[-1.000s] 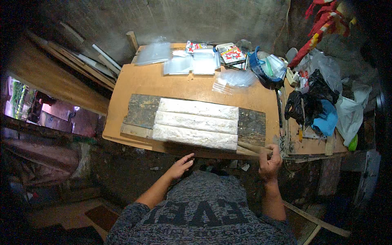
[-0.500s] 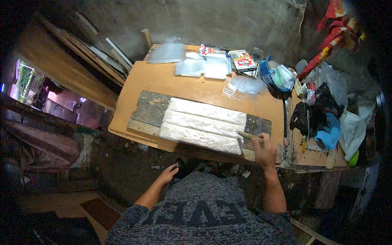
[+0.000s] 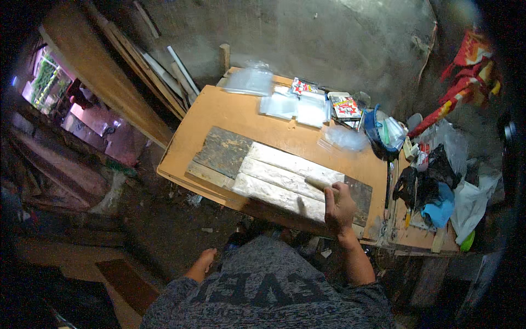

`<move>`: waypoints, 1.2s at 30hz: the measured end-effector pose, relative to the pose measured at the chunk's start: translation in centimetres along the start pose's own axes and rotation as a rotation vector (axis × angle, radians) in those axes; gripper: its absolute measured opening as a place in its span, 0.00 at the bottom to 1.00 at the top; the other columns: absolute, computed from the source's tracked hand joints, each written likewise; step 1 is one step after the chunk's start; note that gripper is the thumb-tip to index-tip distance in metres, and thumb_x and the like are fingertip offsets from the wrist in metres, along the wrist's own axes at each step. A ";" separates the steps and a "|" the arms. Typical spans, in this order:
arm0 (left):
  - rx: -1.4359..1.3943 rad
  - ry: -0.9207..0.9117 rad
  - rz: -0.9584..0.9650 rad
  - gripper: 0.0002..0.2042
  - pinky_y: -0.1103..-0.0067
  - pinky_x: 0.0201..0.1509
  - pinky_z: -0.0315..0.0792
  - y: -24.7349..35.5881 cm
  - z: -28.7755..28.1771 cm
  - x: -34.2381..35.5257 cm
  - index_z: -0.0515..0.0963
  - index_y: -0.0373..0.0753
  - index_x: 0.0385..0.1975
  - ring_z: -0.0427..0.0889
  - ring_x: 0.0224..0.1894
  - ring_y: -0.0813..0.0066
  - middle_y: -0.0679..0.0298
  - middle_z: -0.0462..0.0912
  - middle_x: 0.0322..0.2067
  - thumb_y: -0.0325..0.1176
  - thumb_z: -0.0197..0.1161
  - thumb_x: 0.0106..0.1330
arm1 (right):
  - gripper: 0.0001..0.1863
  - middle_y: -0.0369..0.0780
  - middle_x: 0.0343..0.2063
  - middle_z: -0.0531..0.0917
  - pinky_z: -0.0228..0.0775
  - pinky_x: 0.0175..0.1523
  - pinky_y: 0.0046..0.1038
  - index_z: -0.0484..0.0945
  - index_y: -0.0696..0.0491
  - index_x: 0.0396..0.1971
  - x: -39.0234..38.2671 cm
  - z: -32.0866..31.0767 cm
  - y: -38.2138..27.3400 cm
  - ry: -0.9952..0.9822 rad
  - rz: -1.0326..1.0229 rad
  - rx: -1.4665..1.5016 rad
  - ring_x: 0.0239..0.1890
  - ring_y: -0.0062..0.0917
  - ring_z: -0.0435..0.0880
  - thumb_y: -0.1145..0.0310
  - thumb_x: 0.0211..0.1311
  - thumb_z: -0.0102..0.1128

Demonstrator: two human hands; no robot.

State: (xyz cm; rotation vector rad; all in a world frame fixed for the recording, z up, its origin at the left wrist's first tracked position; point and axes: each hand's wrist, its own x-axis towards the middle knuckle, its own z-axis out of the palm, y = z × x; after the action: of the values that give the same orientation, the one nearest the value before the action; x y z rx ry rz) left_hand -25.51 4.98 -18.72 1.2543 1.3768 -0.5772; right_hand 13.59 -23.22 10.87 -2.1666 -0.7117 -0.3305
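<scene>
Three long white strips [image 3: 278,176] with a rough, crumbly-looking surface lie side by side on a dark worn board [image 3: 222,151]. Over their right part, my right hand [image 3: 341,207] is closed round a short wooden stick [image 3: 318,183]. The stick points left across the strips; whether its tip touches them I cannot tell. My left hand [image 3: 207,260] hangs low beside my body, away from the table, with loose fingers and nothing visible in it.
Clear plastic bags [image 3: 249,81] and small printed boxes [image 3: 345,107] lie along the back of the orange-brown table [image 3: 189,123]. A blue container [image 3: 378,131] holds plastic bags. Further right are black and white bags [image 3: 475,192]. Planks [image 3: 131,60] lean at the left wall.
My right hand has shifted the stick left, further over the strips. My left hand has drawn back toward my body. The whole view has tilted and shifted.
</scene>
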 end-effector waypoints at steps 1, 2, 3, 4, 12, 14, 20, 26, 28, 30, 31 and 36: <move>-0.050 0.031 0.039 0.31 0.57 0.49 0.75 -2.6 -0.4 2.1 0.65 0.44 0.71 0.77 0.56 0.53 0.54 0.71 0.66 0.54 0.53 0.74 | 0.15 0.50 0.35 0.85 0.78 0.37 0.41 0.76 0.53 0.45 0.7 0.5 -1.0 0.027 -0.027 0.018 0.34 0.49 0.86 0.59 0.67 0.65; -0.077 0.047 0.081 0.31 0.57 0.48 0.75 -3.0 -0.3 2.4 0.65 0.45 0.71 0.78 0.54 0.54 0.55 0.71 0.66 0.55 0.53 0.74 | 0.15 0.51 0.35 0.85 0.78 0.37 0.41 0.76 0.53 0.45 0.6 0.7 -1.5 0.066 -0.037 0.017 0.34 0.49 0.86 0.59 0.67 0.65; -0.091 0.013 0.044 0.31 0.57 0.48 0.75 -3.3 -0.3 2.7 0.65 0.45 0.71 0.78 0.54 0.53 0.54 0.71 0.66 0.55 0.53 0.74 | 0.14 0.50 0.33 0.84 0.77 0.37 0.40 0.76 0.53 0.43 0.9 1.4 -1.9 -0.059 0.039 -0.006 0.33 0.48 0.86 0.59 0.67 0.64; -0.100 -0.028 0.010 0.31 0.58 0.47 0.75 -2.4 -0.2 2.1 0.65 0.45 0.71 0.78 0.54 0.53 0.54 0.71 0.66 0.55 0.53 0.74 | 0.15 0.51 0.33 0.83 0.75 0.40 0.40 0.75 0.54 0.45 1.2 1.5 -2.0 -0.257 0.048 -0.068 0.35 0.49 0.85 0.58 0.70 0.61; -0.202 0.013 0.028 0.31 0.56 0.60 0.70 -1.3 -0.4 3.2 0.63 0.44 0.72 0.71 0.65 0.51 0.53 0.67 0.70 0.54 0.53 0.74 | 0.12 0.50 0.30 0.83 0.75 0.35 0.42 0.75 0.53 0.42 2.7 5.3 -3.3 -0.131 -0.018 0.028 0.32 0.49 0.84 0.62 0.68 0.63; -0.210 -0.022 -0.058 0.31 0.55 0.65 0.66 1.5 -0.9 -0.4 0.62 0.44 0.72 0.67 0.69 0.50 0.53 0.65 0.71 0.53 0.53 0.74 | 0.12 0.50 0.29 0.82 0.74 0.35 0.38 0.74 0.54 0.43 2.9 5.9 -4.4 -0.104 -0.043 0.068 0.30 0.45 0.83 0.63 0.70 0.62; -0.304 0.102 0.086 0.32 0.54 0.54 0.74 -4.0 -1.7 4.8 0.64 0.45 0.72 0.76 0.61 0.49 0.51 0.70 0.67 0.54 0.54 0.73 | 0.12 0.48 0.28 0.80 0.73 0.34 0.37 0.73 0.54 0.44 4.1 8.9 -7.4 -0.160 -0.119 0.116 0.28 0.42 0.82 0.64 0.70 0.61; -0.275 0.057 -0.009 0.33 0.51 0.52 0.74 -4.2 -2.2 3.8 0.63 0.46 0.72 0.77 0.59 0.47 0.50 0.72 0.66 0.56 0.54 0.73 | 0.15 0.49 0.31 0.83 0.76 0.34 0.41 0.73 0.53 0.45 4.5 11.5 -8.6 -0.245 -0.166 0.113 0.30 0.47 0.84 0.59 0.69 0.63; -0.317 0.040 0.012 0.32 0.51 0.52 0.74 -5.7 -2.6 5.0 0.63 0.48 0.72 0.77 0.58 0.47 0.51 0.72 0.66 0.57 0.54 0.73 | 0.14 0.49 0.31 0.83 0.75 0.34 0.41 0.73 0.53 0.44 4.8 11.3 -9.2 -0.204 -0.101 0.161 0.30 0.47 0.84 0.59 0.69 0.63; -0.264 0.027 -0.014 0.32 0.51 0.51 0.74 -5.8 -2.9 4.9 0.63 0.49 0.72 0.78 0.58 0.47 0.51 0.72 0.66 0.57 0.53 0.73 | 0.14 0.49 0.30 0.84 0.75 0.34 0.40 0.74 0.54 0.40 5.2 11.8 -8.7 -0.353 -0.201 0.047 0.31 0.47 0.85 0.59 0.69 0.63; -0.197 0.018 -0.048 0.32 0.52 0.51 0.74 -4.7 -2.6 3.6 0.63 0.49 0.72 0.78 0.58 0.47 0.52 0.72 0.66 0.57 0.53 0.73 | 0.13 0.49 0.30 0.84 0.75 0.34 0.40 0.74 0.53 0.40 5.4 11.9 -8.3 -0.321 -0.083 0.106 0.31 0.47 0.85 0.59 0.69 0.63; -0.226 0.070 0.038 0.31 0.56 0.48 0.75 -6.7 -2.8 5.3 0.64 0.49 0.72 0.79 0.52 0.51 0.54 0.76 0.60 0.56 0.52 0.73 | 0.13 0.50 0.30 0.84 0.76 0.35 0.39 0.75 0.54 0.42 7.4 11.0 -3.8 -0.150 0.025 0.101 0.30 0.44 0.85 0.61 0.69 0.62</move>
State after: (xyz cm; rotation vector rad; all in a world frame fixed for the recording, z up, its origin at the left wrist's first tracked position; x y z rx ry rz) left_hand -31.54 7.18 -24.97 1.1237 1.4303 -0.3439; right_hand 17.22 -9.98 9.61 -2.1183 -0.7672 -0.1164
